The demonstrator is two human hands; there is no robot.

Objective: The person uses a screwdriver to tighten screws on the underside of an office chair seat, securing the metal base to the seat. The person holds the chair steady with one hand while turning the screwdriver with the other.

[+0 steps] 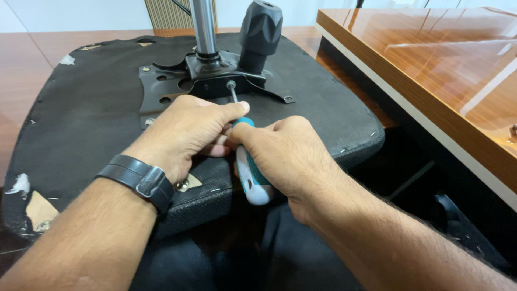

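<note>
An upturned black chair seat (81,118), its fabric torn at the left edge, is laid across the lap. A wooden bench (431,70) crowds its right side. A teal-and-white screwdriver (252,180) is clamped in the right hand (285,156), its tip set on a screw (230,84) of the black metal plate (161,86), the shaft pinched by the left hand (186,132).

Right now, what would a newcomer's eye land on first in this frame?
The two hands at centre: the right hand grips a teal-and-white screwdriver, and the left hand steadies its shaft near the tip. The tip meets a screw on the black metal plate of an upturned chair seat; a glossy wooden desk stands at right.
</note>
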